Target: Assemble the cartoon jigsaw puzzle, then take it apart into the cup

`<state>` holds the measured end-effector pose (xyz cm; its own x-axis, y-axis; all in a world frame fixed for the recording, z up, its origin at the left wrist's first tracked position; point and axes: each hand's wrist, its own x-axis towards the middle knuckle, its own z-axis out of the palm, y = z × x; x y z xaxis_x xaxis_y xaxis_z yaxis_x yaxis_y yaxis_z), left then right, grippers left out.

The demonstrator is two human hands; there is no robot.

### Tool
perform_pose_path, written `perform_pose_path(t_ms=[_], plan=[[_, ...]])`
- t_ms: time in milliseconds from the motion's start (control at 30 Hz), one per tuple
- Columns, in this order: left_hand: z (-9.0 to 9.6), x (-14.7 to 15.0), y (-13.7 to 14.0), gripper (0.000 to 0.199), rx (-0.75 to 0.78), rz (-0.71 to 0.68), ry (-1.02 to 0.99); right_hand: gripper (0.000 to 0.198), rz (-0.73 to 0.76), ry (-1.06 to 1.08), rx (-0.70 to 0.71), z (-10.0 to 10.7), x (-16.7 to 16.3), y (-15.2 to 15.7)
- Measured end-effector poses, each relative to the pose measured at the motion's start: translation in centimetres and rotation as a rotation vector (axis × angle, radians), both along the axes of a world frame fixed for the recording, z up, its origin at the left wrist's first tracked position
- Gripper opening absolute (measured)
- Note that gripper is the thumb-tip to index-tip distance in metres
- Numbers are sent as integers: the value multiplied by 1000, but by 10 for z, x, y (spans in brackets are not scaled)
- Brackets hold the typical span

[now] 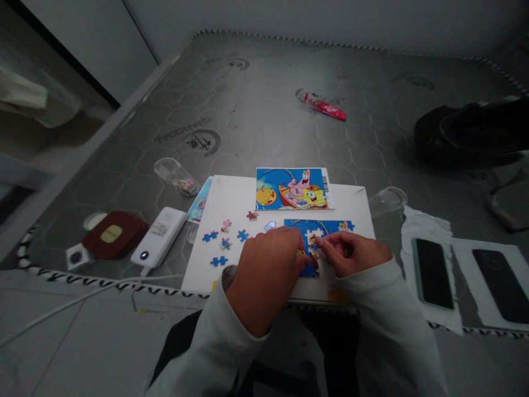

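A partly assembled jigsaw puzzle (308, 224) lies on a white board (231, 193), with a gap in its middle and lower right. My right hand (355, 253) is closed in a pinch at that gap, its fingertips on a small puzzle piece (317, 240). Over the puzzle's left part rests my left hand (268, 264), its fingers curled in and mostly hidden; what they hold, if anything, does not show. Above the puzzle is a cartoon picture card (291, 188). Loose jigsaw pieces (243, 235) are scattered left of my left hand.
Left of the board are a clear cup with pieces (177, 177), a white power bank (160, 236) with a cable, and a brown case (114, 234). To the right stand a clear cup (388, 201) and a phone (433, 273) on paper. A red packet (322, 106) lies farther back.
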<state>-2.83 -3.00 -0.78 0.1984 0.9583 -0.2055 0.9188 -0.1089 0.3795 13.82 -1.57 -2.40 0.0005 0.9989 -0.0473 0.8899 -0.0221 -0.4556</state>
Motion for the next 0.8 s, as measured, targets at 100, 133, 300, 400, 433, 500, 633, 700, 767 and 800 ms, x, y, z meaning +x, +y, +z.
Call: perform_pose_path(t_ms=[100, 133, 300, 400, 433, 500, 633, 700, 767, 800], plan=[[0, 0, 1, 18, -8, 0, 6, 37, -26, -1, 22, -2, -1, 1], [1, 0, 1, 17, -12, 2, 9, 36, -28, -8, 21, -4, -2, 1], [2, 0, 1, 18, -15, 0, 17, 37, -19, -40, 20, -12, -7, 2], [2, 0, 0, 18, -9, -5, 11, 37, -24, -50, 40, -12, -8, 2], [2, 1, 1, 18, -7, -4, 10, 37, -26, -56, 44, -11, -8, 1], [2, 1, 1, 18, -1, 0, 15, 36, -32, -60, 45, -10, -8, 1], [1, 1, 1, 17, 2, 3, 11, 36, -40, -55, 36, -8, -9, 1], [2, 1, 1, 17, -2, -1, 4, 36, -40, -57, 33, -8, -9, 2], [2, 0, 1, 18, -6, -3, 3, 36, -40, -55, 29, -8, -9, 2], [2, 0, 1, 18, -9, -4, 3, 36, -39, -51, 26, -7, -9, 2]])
